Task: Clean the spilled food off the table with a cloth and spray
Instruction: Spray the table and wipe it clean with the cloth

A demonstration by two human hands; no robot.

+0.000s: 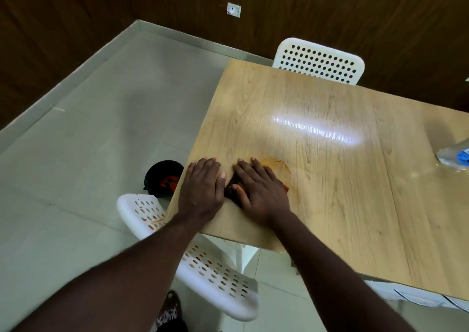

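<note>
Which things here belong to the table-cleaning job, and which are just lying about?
Belong to the job:
cloth under the right hand
left hand flat on the table
orange smear
spray bottle at the right edge

Lying about:
near white chair
far white chair
black bin on the floor

Two hands: left (203, 187), right (258, 192). One table (330, 179). Two white chairs (319, 61) (203, 263). One cloth (232, 188). One stain (276, 165). One bin (162, 177). One bottle (454, 156). One wall socket (233, 9).

Dining room of a home: wooden table (330, 154); perforated white chairs (318, 61); tiled floor (88, 128)
</note>
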